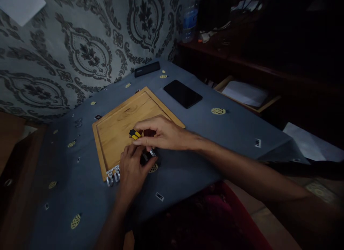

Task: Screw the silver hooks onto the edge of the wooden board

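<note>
A framed wooden board point(115, 135) lies on the cloth-covered table. My right hand point(163, 133) is closed around a screwdriver point(135, 134) with a yellow and black handle, held over the board's near edge. Just below it, my left hand point(133, 169) rests on that edge, fingers bent and thumb turned towards them. A small shiny metal piece point(152, 152) shows between the left thumb and the right hand. Whatever the left fingers grip is mostly hidden. Beside the left hand, curved metal hook-like pieces point(113, 174) sit at the board's near left corner.
Beyond the board, a black phone point(183, 94) and a dark, flat case-like object point(147, 69) lie on the blue-grey tablecloth point(231, 135). Patterned wall stands behind. A water bottle point(189, 22) is on the dark desk at right, above an open drawer point(244, 94) holding papers.
</note>
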Motion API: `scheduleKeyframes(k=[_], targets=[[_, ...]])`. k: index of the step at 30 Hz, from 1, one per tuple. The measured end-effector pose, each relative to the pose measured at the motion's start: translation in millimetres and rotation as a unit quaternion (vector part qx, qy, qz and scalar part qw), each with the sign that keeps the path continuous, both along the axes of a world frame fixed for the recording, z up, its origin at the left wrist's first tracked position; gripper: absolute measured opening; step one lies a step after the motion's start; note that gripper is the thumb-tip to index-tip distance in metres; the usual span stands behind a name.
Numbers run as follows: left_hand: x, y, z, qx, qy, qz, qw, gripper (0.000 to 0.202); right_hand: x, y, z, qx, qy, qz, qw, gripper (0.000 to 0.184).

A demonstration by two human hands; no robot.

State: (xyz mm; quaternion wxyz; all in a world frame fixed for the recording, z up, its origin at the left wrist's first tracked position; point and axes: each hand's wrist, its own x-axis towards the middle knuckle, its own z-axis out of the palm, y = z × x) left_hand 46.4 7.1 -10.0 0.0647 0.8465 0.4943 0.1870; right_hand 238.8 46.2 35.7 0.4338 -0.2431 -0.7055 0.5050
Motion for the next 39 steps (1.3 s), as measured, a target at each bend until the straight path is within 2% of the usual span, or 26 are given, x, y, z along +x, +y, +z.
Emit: scheduleKeyframes(k=[3,8,14,21,39], targets=[[-0.2,-0.4,-1.4,0.000,-0.003,0.007,1.000,0.025,-3.0,-1.1,-4.4,0.025,0.019,-0.036,0.999,0.032],[0.6,-1.0,0.2,-0.009,0.004,0.008,1.000,0.026,-7.4,-4.8,-7.4,0.114,0.030,-0.115,0.986,0.036],[0.3,-1.4,2.2,-0.015,0.027,0.002,1.000,0.026,-6.0,-5.0,-7.5,0.090,0.119,-0.203,0.968,0.033],[-0.6,0.1,1.0,-0.007,0.018,-0.006,1.000,0.029,-2.6,-5.6,-12.0,0.080,0.070,-0.184,0.977,0.035],[-0.8,0.1,0.5,-0.006,0.016,0.000,1.000,0.028,-2.3,-5.6,-15.5,0.045,0.056,-0.120,0.990,0.033]])
